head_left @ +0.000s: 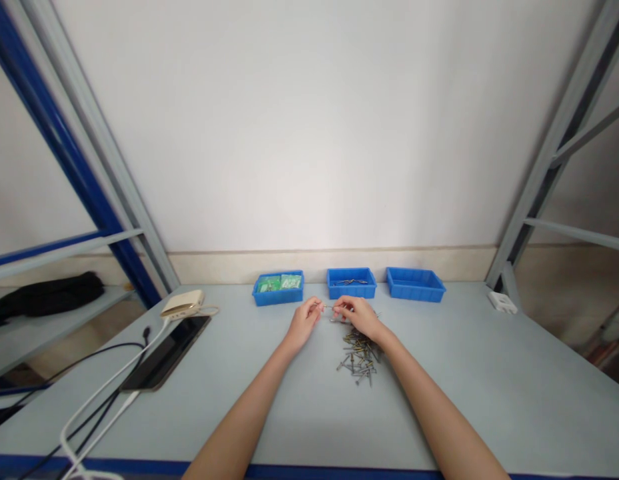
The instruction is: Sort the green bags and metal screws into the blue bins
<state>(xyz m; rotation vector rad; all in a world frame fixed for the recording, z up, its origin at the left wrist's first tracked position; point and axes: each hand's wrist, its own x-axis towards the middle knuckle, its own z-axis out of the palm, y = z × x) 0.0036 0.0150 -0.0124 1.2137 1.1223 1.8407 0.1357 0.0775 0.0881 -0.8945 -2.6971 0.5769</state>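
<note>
My left hand (306, 320) and my right hand (360, 315) face each other above the middle of the table. Fingertips of both are pinched on the two ends of one thin metal screw (328, 307), held about level. Its finer detail is too small to make out. Below and beside my right hand lies a loose pile of metal screws (358, 357), some grey and some yellowish; the right hand and forearm cover part of it. Just behind the hands stands a blue bin (352, 291) with a few screws inside.
Left of that bin is a blue bin (278, 301) with green-and-white packets; to the right stands another blue bin (416, 294). A tablet (166, 353), a cream box (182, 305) and cables lie on the left. A white adapter (502, 303) sits far right.
</note>
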